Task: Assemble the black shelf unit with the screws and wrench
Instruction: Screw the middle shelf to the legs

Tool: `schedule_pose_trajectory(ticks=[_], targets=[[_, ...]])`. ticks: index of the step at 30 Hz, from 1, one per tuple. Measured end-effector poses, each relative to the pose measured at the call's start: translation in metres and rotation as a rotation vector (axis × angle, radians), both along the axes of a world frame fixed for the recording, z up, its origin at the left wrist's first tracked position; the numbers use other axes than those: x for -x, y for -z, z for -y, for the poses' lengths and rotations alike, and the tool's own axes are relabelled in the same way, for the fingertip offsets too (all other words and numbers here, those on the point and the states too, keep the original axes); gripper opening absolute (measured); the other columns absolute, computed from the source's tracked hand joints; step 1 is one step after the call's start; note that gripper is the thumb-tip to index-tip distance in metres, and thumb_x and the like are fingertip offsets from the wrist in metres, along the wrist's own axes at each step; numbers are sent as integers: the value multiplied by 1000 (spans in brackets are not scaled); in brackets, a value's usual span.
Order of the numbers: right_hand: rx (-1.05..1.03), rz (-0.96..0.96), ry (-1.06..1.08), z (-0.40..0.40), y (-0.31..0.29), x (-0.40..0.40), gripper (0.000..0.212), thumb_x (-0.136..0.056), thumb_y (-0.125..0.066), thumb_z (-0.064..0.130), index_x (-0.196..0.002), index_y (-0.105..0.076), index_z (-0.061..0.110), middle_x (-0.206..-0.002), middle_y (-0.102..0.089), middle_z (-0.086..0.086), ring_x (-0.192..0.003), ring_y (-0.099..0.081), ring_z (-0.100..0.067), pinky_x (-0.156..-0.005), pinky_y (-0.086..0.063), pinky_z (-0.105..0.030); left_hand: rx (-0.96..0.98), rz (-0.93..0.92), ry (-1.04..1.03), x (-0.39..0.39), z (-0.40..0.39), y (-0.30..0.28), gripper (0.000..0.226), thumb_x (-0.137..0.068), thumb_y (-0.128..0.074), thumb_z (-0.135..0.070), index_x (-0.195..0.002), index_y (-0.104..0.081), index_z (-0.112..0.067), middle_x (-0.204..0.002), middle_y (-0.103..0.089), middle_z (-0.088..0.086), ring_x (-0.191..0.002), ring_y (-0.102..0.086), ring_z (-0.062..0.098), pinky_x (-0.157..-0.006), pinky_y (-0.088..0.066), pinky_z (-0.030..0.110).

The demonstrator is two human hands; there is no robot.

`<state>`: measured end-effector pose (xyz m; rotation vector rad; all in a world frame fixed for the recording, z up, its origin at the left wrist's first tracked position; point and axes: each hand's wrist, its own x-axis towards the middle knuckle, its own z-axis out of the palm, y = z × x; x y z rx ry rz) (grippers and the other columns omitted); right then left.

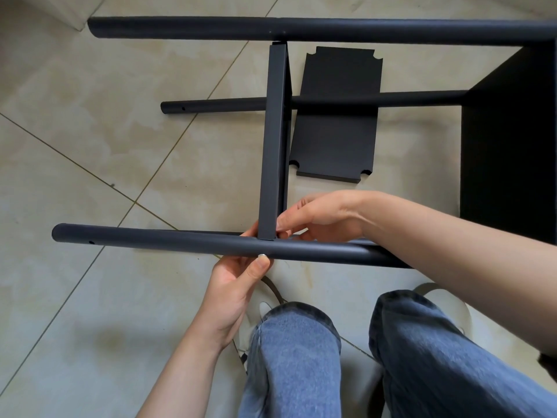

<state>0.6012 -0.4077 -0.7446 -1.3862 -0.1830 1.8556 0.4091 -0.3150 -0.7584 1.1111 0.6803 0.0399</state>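
My left hand [233,289] pinches a silver screw [262,254] on the near black tube [168,241], while my right hand [316,217], at two o'clock, pinches the crossbar [272,146].

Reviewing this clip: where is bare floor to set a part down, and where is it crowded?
Bare tile floor lies left of the crossbar, between the far pole and near pole, and left of the knees. Crowded: right of the crossbar, where the loose panel lies, and at the joint, where left hand and right hand work.
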Motion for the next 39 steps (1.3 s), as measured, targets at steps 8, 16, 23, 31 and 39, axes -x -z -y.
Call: schedule_pose_trajectory(ticks=[8, 16, 23, 31, 39], targets=[[-15, -10, -3, 0, 2, -1, 43, -96, -60, 15, -54, -72, 18, -66, -61, 2, -59, -59, -6, -60, -52, -19, -8, -47, -27, 1, -1, 2, 65, -79, -70, -24, -139, -51, -7, -124, -70, 6, -125, -60, 21, -117, -34, 52], [-4, 42, -8, -6, 0, 0, 15, -95, -61, 11, -84, -71, 9, -71, -63, 1, -61, -57, -8, -69, -50, -22, -17, -68, -8, 1, 0, -2, 81, -74, -85, -37, -141, -50, -10, -132, -65, 12, -131, -56, 26, -117, -33, 52], [15, 130, -44, -6, 0, 1, 27, -92, -67, 20, -66, -71, 15, -62, -61, 2, -63, -55, -11, -69, -48, -24, -15, -65, -28, 1, 0, 0, 59, -82, -73, -23, -137, -54, -10, -126, -69, 8, -127, -59, 23, -117, -33, 53], [-4, 186, -57, -6, 3, 5, 32, -90, -67, 23, -59, -70, 17, -67, -59, 1, -67, -52, -12, -72, -46, -26, -206, -149, -249, 5, 18, -11, 64, -67, -87, -34, -122, -57, -21, -115, -70, 1, -106, -68, 6, -88, -52, 20], [-40, 192, -54, -5, 7, 5, 24, -93, -66, 21, -71, -69, 12, -62, -59, 3, -57, -52, -8, -62, -44, -22, -1102, -300, -352, 3, 18, -37, 88, -48, -94, -37, -114, -39, -18, -111, -34, 0, -100, -40, 26, -95, -41, 44]])
